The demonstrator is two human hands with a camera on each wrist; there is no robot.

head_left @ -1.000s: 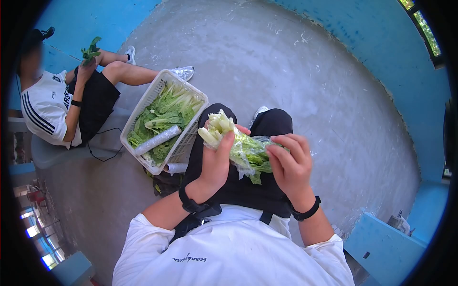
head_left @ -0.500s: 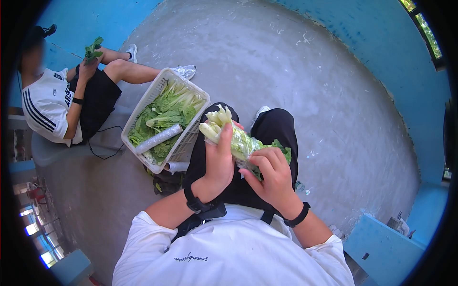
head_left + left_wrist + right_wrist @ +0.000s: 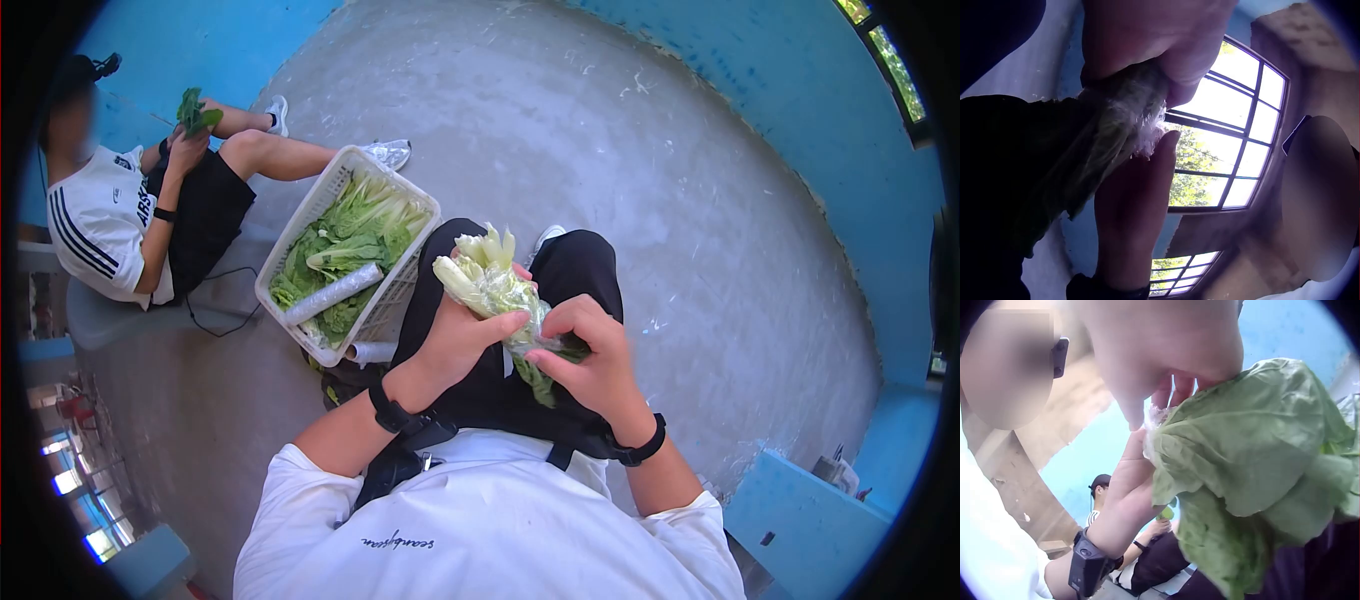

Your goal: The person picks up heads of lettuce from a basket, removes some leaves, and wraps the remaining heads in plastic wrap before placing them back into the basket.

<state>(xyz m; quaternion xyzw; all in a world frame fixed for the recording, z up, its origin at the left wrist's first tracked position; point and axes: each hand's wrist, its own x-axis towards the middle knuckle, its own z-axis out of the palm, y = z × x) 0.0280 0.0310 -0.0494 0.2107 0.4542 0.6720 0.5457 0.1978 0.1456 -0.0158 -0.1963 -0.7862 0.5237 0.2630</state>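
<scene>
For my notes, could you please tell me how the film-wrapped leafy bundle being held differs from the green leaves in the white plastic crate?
The film-wrapped leafy bundle is a narrow bunch, while the green leaves form a wide heap. Clear film surrounds the bundle; the leaves show no visible wrapping. The bundle is held over the lap, whereas the leaves lie in the white plastic crate. Both show pale and green parts.

Our left hand has brought its thumb down across the wrapped cabbage, whose leafy end has swung toward our body.
</scene>
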